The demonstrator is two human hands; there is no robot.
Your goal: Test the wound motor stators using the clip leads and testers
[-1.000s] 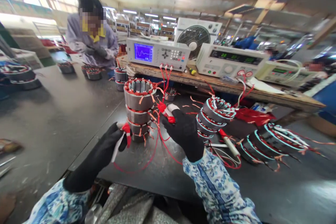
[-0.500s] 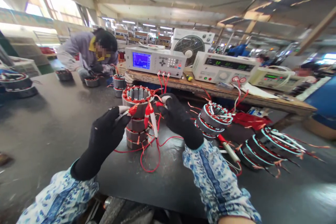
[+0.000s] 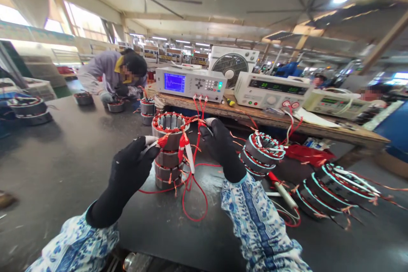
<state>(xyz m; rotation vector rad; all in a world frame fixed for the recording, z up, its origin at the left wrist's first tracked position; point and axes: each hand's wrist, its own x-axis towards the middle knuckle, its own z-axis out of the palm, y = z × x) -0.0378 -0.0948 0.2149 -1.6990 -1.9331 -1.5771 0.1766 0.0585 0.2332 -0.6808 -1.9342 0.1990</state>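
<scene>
A stack of three wound stators [image 3: 168, 148] stands upright on the dark table [image 3: 63, 153]. My left hand [image 3: 132, 168], in a black glove, is closed on a red and white test clip [image 3: 156, 141] held against the top stator's left side. My right hand [image 3: 221, 146], also gloved, pinches another red clip [image 3: 202, 122] at the top stator's right rim. A third clip [image 3: 188, 151] hangs from the stator's front, with red leads [image 3: 194, 197] looping over the table.
Three test instruments [image 3: 191, 83] and a fan [image 3: 232, 63] sit on a wooden bench [image 3: 255, 117] behind. Leaning stator stacks [image 3: 263, 153] and more stators [image 3: 338, 189] lie to the right. A co-worker [image 3: 111, 76] bends over stators at the far left.
Both hands rose from low in front of the stack to the top stator and brought the clips to its rim. The co-worker bent down over the table.
</scene>
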